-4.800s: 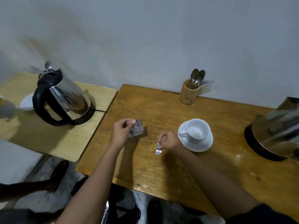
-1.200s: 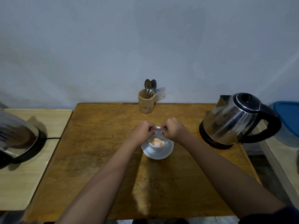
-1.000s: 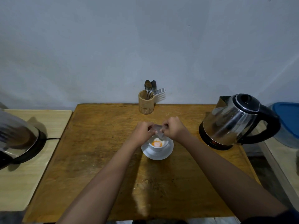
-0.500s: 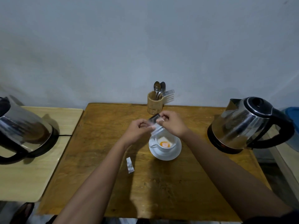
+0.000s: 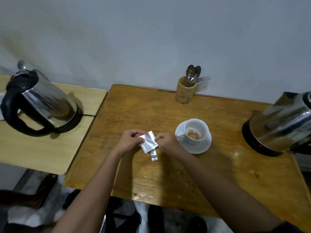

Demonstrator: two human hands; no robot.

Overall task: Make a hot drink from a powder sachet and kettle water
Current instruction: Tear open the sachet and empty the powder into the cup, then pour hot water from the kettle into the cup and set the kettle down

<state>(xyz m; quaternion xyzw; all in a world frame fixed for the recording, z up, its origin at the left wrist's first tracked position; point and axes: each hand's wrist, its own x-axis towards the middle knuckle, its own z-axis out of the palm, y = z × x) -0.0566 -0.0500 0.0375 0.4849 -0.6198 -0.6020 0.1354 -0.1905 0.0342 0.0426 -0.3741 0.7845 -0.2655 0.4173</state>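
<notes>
While two hands pinch one sachet, two kettles, one cup.

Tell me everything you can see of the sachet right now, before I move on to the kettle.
The sachet is a small flat silvery packet, foil-like, lightly creased and tilted. The left hand pinches its left edge and the right hand its right edge, holding it just left of the cup, over the wooden table. A narrow torn strip of the same material lies on the table just below it. Whether the two touch, or any powder remains inside, cannot be told.
</notes>
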